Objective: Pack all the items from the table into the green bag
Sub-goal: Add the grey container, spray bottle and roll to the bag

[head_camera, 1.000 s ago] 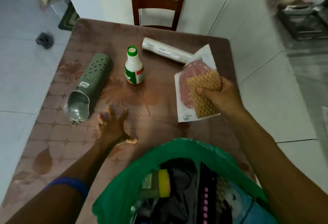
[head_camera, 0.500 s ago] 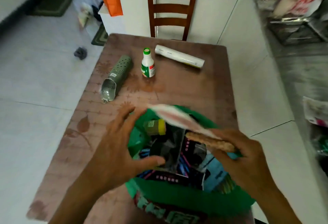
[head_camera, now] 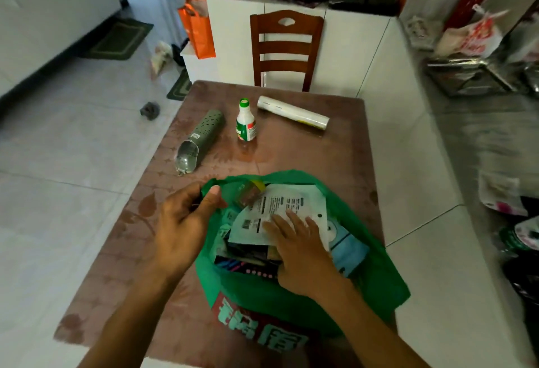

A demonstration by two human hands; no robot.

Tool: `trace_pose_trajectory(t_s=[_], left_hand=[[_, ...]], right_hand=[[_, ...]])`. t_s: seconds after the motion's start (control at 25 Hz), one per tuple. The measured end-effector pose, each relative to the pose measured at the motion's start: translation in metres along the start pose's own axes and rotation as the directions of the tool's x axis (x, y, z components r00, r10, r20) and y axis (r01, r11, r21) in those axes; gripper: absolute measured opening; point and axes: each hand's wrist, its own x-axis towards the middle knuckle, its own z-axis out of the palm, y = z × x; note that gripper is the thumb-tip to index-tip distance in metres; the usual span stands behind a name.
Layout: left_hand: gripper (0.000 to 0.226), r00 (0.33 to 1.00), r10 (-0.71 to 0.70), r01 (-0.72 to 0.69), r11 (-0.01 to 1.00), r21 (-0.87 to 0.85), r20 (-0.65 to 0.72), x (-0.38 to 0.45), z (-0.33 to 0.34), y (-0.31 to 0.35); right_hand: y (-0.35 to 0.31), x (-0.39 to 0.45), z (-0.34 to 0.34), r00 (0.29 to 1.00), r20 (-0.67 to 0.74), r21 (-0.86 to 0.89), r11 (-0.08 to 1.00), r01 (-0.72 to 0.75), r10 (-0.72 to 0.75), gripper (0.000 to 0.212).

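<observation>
The green bag point(head_camera: 376, 274) stands open at the near edge of the brown table point(head_camera: 315, 157), with several items inside. My left hand point(head_camera: 182, 221) pinches the bag's left rim. My right hand point(head_camera: 300, 251) lies flat, fingers spread, on a white packet point(head_camera: 280, 207) lying printed side up inside the bag. A yellow-capped container point(head_camera: 250, 191) shows at the bag's far edge. On the table beyond lie a perforated grey-green cylinder point(head_camera: 201, 138), an upright white bottle with a green cap point(head_camera: 246, 124) and a white roll point(head_camera: 293, 112).
A wooden chair point(head_camera: 287, 46) stands at the table's far end against white cabinets. An orange bag point(head_camera: 198, 26) sits on a low white stand at the back left. Bags and clutter fill a counter point(head_camera: 478, 81) on the right. Tiled floor lies left.
My right hand has carried the packet from over the table into the bag and now presses it flat. My left hand has moved from the tabletop to grip the bag's rim.
</observation>
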Motion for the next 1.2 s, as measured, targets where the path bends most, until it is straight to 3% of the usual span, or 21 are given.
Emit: trace_pose_trajectory(t_s=[0.08, 0.16, 0.2, 0.28, 0.32, 0.36, 0.44, 0.48, 0.52, 0.6, 0.68, 0.72, 0.84, 0.96, 1.08, 1.16, 1.2], left_hand=[[0.023, 0.999, -0.041, 0.042, 0.995, -0.087, 0.015, -0.002, -0.001, 0.005], [0.020, 0.995, -0.083, 0.090, 0.982, -0.164, 0.052, -0.004, 0.002, 0.002], [0.018, 0.993, -0.090, 0.102, 0.977, -0.189, 0.069, -0.004, 0.007, 0.002], [0.017, 0.991, -0.084, 0.106, 0.970, -0.219, 0.106, -0.006, 0.018, 0.003], [0.018, 0.989, -0.074, 0.103, 0.968, -0.231, 0.130, -0.007, 0.025, 0.004], [0.021, 0.986, -0.069, 0.105, 0.963, -0.247, 0.150, -0.009, 0.032, 0.007], [0.017, 0.990, -0.070, 0.103, 0.954, -0.282, 0.124, -0.006, 0.038, 0.012], [0.014, 0.993, -0.085, 0.106, 0.952, -0.289, 0.082, -0.003, 0.038, 0.014], [0.014, 0.993, -0.111, 0.119, 0.949, -0.293, 0.046, 0.001, 0.037, 0.013], [0.016, 0.989, -0.147, 0.149, 0.928, -0.341, 0.033, 0.012, 0.033, 0.013], [0.020, 0.994, -0.090, 0.106, 0.921, -0.375, 0.058, 0.024, 0.028, 0.021], [0.021, 0.997, -0.036, 0.058, 0.924, -0.379, 0.065, 0.031, 0.026, 0.029], [0.025, 0.995, 0.093, -0.075, 0.931, -0.357, 0.034, 0.052, 0.014, 0.062], [0.023, 0.987, 0.156, -0.162, 0.889, -0.428, -0.048, 0.066, -0.004, 0.076], [0.025, 0.994, 0.109, -0.105, 0.929, -0.355, -0.009, 0.054, -0.007, 0.057], [0.028, 0.996, 0.031, -0.009, 0.968, -0.251, 0.082, 0.037, -0.002, 0.037], [0.032, 0.993, 0.001, 0.025, 0.975, -0.219, 0.118, 0.031, -0.003, 0.028]], right_hand=[[0.011, -0.032, -0.015, 0.984, -0.179, 0.217, 0.976, 0.016, 0.023, 0.072], [0.046, -0.066, -0.020, 0.909, -0.278, 0.281, 0.931, -0.233, 0.312, 0.065], [0.069, -0.077, -0.023, 0.860, -0.195, 0.233, 0.874, -0.428, 0.473, 0.073], [0.106, -0.086, -0.022, 0.690, 0.155, 0.119, 0.680, -0.723, 0.707, 0.090], [0.116, -0.089, -0.019, 0.624, 0.275, 0.076, 0.631, -0.772, 0.731, 0.084], [0.119, -0.092, -0.020, 0.606, 0.324, 0.081, 0.616, -0.783, 0.727, 0.065], [0.122, -0.094, -0.021, 0.673, 0.157, 0.270, 0.624, -0.733, 0.723, 0.017], [0.120, -0.092, -0.025, 0.692, 0.064, 0.423, 0.609, -0.671, 0.719, 0.011], [0.112, -0.089, -0.032, 0.673, 0.008, 0.606, 0.532, -0.592, 0.740, 0.018], [0.097, -0.074, -0.046, 0.622, 0.067, 0.905, 0.215, -0.367, 0.780, 0.038], [0.081, -0.056, -0.058, 0.620, 0.150, 0.985, -0.060, -0.164, 0.770, 0.046], [0.074, -0.047, -0.067, 0.615, 0.138, 0.990, -0.114, -0.079, 0.776, 0.047], [0.064, -0.027, -0.118, 0.602, -0.019, 0.985, -0.088, 0.148, 0.799, 0.046], [0.060, -0.025, -0.162, 0.681, -0.170, 0.970, -0.003, 0.245, 0.712, 0.036], [0.061, -0.032, -0.159, 0.786, -0.120, 0.990, 0.018, 0.138, 0.607, 0.017], [0.061, -0.028, -0.151, 0.774, -0.042, 0.998, 0.066, 0.000, 0.632, 0.008], [0.062, -0.023, -0.148, 0.740, -0.042, 0.988, 0.140, -0.071, 0.671, 0.010]])
